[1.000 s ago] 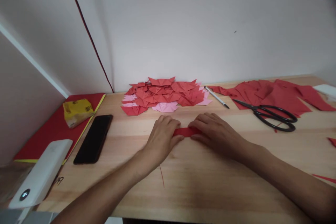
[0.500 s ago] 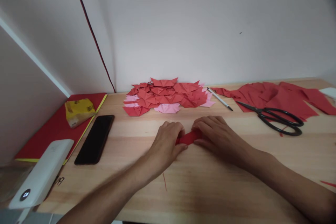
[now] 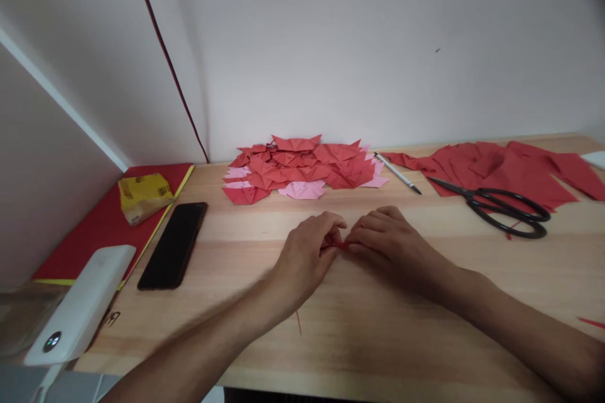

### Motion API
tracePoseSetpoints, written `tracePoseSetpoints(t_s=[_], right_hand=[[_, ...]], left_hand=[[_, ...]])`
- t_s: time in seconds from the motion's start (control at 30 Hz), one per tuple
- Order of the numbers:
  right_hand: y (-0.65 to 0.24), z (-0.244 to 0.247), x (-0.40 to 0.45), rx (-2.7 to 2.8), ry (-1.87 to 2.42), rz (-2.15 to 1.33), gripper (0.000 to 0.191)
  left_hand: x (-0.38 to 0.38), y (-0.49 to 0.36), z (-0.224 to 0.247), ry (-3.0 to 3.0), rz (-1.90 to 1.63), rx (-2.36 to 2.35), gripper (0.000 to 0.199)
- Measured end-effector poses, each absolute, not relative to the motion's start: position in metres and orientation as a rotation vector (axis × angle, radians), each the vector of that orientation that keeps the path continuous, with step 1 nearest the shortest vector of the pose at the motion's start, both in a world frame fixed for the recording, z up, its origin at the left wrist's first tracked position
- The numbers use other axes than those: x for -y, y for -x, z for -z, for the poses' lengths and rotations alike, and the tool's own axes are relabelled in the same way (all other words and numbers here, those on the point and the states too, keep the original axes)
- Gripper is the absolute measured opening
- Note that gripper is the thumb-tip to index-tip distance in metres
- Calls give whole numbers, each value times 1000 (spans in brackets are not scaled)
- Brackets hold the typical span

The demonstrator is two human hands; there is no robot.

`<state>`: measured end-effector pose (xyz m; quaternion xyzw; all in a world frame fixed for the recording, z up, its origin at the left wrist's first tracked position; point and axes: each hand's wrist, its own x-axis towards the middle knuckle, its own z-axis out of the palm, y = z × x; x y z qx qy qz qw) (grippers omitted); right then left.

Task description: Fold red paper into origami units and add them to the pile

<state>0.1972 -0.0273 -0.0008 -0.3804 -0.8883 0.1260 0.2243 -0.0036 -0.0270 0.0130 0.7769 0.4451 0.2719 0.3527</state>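
My left hand (image 3: 307,252) and my right hand (image 3: 390,242) meet at the middle of the wooden table (image 3: 331,327). Between their fingertips they pinch a small folded piece of red paper (image 3: 336,244); only a thin sliver of it shows, the rest is hidden by my fingers. Behind my hands lies a pile of folded red and pink paper shapes (image 3: 302,169).
Black scissors (image 3: 505,204) rest on loose red paper sheets (image 3: 501,167) at the right, with a pen (image 3: 397,173) beside the pile. At the left are a black phone (image 3: 174,244), a yellow tissue pack (image 3: 142,196) on a red folder (image 3: 101,227), and a white power bank (image 3: 80,305).
My hands have closed in on each other over the red paper. The strip that lay flat and visible between them is now almost wholly covered by my fingers.
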Motion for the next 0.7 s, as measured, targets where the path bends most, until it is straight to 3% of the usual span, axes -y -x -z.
tracePoseSetpoints(t_s=[0.17,0.3,0.7], right_hand=[[-198,1,29,2405,1041,-340,17],[-196,0,30,2416,1053,-366,19],[-196,-3,30,2425,1134,-616,28]], left_hand=[[25,5,-17,-2256,-655,-1151,8],[26,5,-13,-2483,-539,-1125,21],[26,4,-13,-2435,-448,-1114,21]])
